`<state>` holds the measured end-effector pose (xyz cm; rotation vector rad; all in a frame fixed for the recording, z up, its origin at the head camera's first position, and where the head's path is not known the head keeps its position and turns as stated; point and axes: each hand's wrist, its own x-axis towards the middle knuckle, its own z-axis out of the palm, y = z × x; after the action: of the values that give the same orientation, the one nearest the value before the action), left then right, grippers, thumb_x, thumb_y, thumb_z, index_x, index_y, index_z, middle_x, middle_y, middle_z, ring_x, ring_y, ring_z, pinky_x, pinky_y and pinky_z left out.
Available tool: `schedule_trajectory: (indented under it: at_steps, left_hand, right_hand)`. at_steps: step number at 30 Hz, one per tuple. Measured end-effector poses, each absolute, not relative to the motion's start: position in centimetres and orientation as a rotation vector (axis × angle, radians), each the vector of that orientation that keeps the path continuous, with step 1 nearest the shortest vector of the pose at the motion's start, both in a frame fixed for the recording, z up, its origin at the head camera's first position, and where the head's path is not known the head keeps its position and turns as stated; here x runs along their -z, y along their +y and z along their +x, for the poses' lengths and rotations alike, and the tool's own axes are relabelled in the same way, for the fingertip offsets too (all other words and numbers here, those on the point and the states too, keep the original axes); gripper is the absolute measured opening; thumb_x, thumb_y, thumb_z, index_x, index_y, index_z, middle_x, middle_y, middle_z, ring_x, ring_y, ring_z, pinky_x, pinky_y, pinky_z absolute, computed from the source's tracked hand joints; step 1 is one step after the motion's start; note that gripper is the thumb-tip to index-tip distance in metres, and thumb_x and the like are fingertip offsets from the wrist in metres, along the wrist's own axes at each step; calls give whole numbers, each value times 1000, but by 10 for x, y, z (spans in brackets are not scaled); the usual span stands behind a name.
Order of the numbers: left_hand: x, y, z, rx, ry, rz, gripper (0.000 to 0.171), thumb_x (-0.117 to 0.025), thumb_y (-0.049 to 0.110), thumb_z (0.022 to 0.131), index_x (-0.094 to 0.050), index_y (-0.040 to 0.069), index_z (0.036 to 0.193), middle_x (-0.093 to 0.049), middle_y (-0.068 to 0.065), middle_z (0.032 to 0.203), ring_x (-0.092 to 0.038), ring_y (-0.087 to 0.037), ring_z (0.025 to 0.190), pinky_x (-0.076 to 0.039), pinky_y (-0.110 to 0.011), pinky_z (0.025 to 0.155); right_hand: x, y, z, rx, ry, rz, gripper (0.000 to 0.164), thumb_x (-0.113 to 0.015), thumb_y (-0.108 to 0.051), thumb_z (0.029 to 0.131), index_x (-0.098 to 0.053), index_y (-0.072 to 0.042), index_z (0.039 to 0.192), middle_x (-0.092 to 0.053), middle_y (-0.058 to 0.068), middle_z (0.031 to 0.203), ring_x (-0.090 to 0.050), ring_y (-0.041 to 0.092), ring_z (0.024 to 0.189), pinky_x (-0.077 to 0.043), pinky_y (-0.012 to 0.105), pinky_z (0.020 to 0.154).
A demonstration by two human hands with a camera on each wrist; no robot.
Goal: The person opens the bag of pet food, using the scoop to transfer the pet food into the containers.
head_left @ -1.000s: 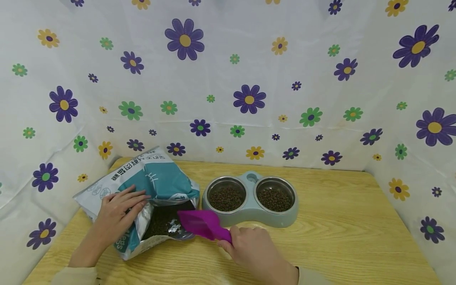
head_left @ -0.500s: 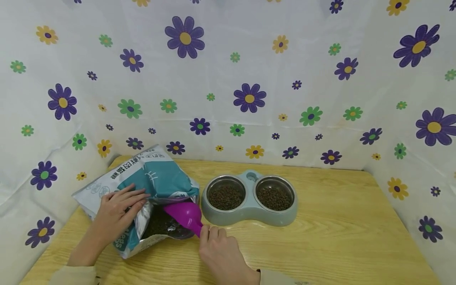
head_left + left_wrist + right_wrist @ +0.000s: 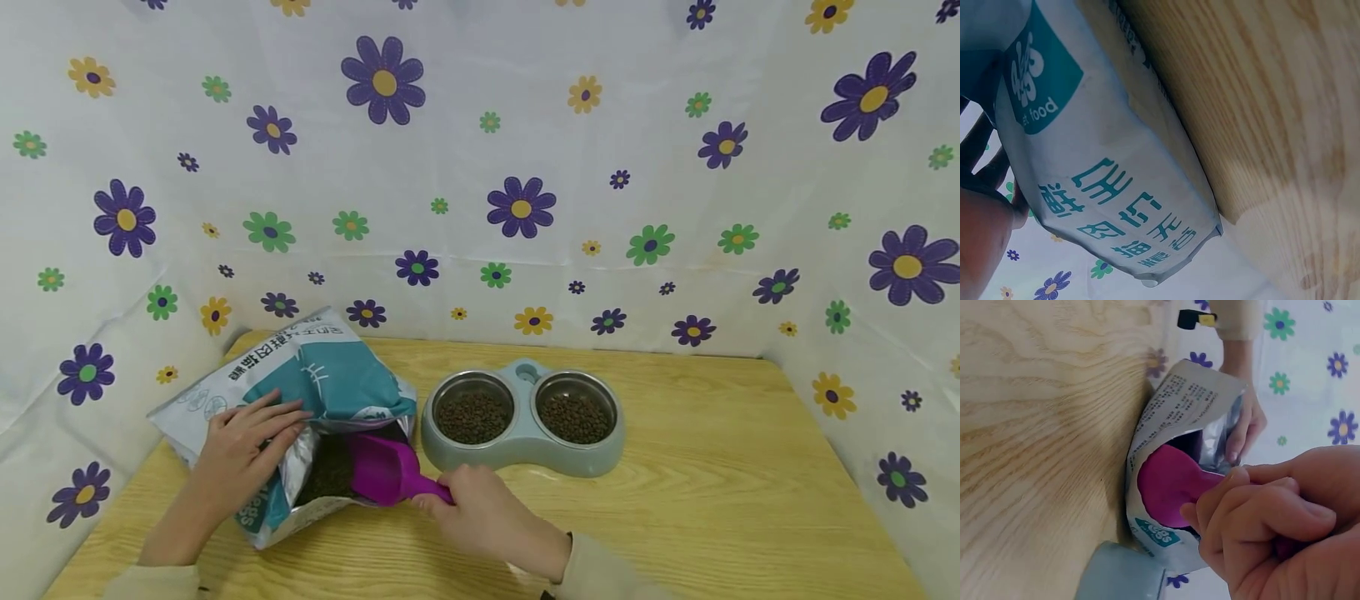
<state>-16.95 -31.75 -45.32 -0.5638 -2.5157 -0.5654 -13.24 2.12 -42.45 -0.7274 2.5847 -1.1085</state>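
Note:
A teal-and-white pet food bag (image 3: 348, 375) lies on its side at the left, its mouth facing the front right. My left hand (image 3: 243, 450) rests on top of the bag beside the opening, fingers fairly straight. With my right hand (image 3: 487, 508) I grip the handle of a magenta scoop (image 3: 386, 471). The scoop's head sits in the bag's mouth, over brown kibble (image 3: 330, 471). In the right wrist view the scoop (image 3: 1169, 484) shows its rounded back, and my fingers curl round its handle. The bag's side (image 3: 1104, 156) fills much of the left wrist view.
Right of the bag stands a blue-grey double pet bowl (image 3: 525, 454) with two steel dishes, each holding brown kibble. The wooden table (image 3: 712, 500) extends to the right. Behind and at both sides hangs a white flowered cloth (image 3: 465, 125).
My right hand first moved left, bringing the scoop into the bag's mouth with its back upward. It has since turned the scoop hollow side up. My left hand has stayed on the bag.

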Motion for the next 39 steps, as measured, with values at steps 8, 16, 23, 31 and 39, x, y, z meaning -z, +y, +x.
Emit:
schedule_trajectory:
  at_steps: [8, 16, 23, 31, 39]
  left_hand:
    - [454, -316, -169, 567, -2511, -567, 25, -68, 12, 96, -78, 20, 118, -74, -12, 126, -56, -46, 129, -31, -59, 92]
    - [452, -316, -169, 567, -2525, -562, 24, -67, 13, 97, -78, 19, 118, -73, -12, 126, -56, -47, 129, -31, -59, 92]
    - [451, -316, -168, 561, -2525, -562, 24, -66, 14, 98, -77, 20, 119, -73, -12, 127, -56, -45, 130, -30, -61, 91]
    - [451, -316, -168, 563, -2535, -556, 24, -66, 13, 98, -77, 19, 118, -73, -13, 127, -56, -47, 129, -31, -60, 92]
    - [452, -316, -170, 569, -2516, -568, 25, -67, 12, 97, -78, 21, 118, -74, -11, 126, -57, -45, 129, -31, -60, 91]
  right_hand:
    - [426, 34, -142, 1379, 2189, -410, 44, -65, -35, 101, -69, 3, 79, -48, -5, 52, -30, 6, 41, -25, 21, 39]
    - [437, 53, -149, 1563, 1842, -263, 45, -62, -35, 103, -68, 9, 96, -52, -3, 58, -27, 5, 41, -21, 20, 38]
    - [443, 68, -150, 1574, 1783, -302, 46, -62, -38, 102, -70, 7, 101, -52, -3, 59, -28, 5, 42, -22, 19, 38]
    - [443, 81, -148, 1591, 1792, -303, 46, -63, -38, 102, -70, 7, 106, -51, -3, 60, -27, 5, 42, -21, 18, 37]
    - [445, 91, -150, 1676, 1737, -326, 48, -60, -33, 104, -64, 13, 114, -50, -4, 64, -28, 4, 43, -22, 17, 38]
